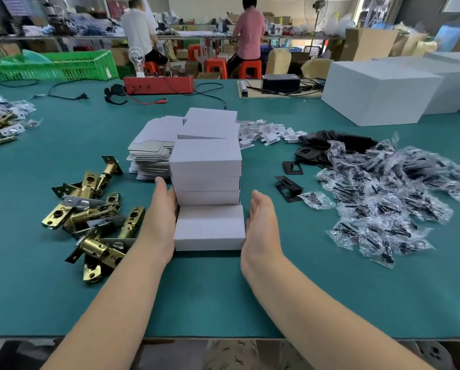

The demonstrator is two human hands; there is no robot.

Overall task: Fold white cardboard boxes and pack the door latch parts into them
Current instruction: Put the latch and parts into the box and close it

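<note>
Workshop: we sit at a green table [250, 303] in a busy packing room, two people on red stools at a far bench.
Closed boxes: a row of white boxes [207, 180] runs straight away from us at the centre, the nearest box [209, 227] lying between our hands with its long axis across us.
Left hand [160, 209]: open and flat, palm pressed against the left side of the row.
Right hand [259, 220]: open and flat, touching the nearest box's right end.
Flat blanks [152, 153]: stacked just behind and left of the row.
Brass latches [95, 209]: heaped just left of our left hand, the nearer hand for them.
Black strike plates [290, 188]: right of the row.
Screw bags [389, 196]: piled further right.
Judgement: we look to be squaring the row; both hands sit level, neither grips.
</note>
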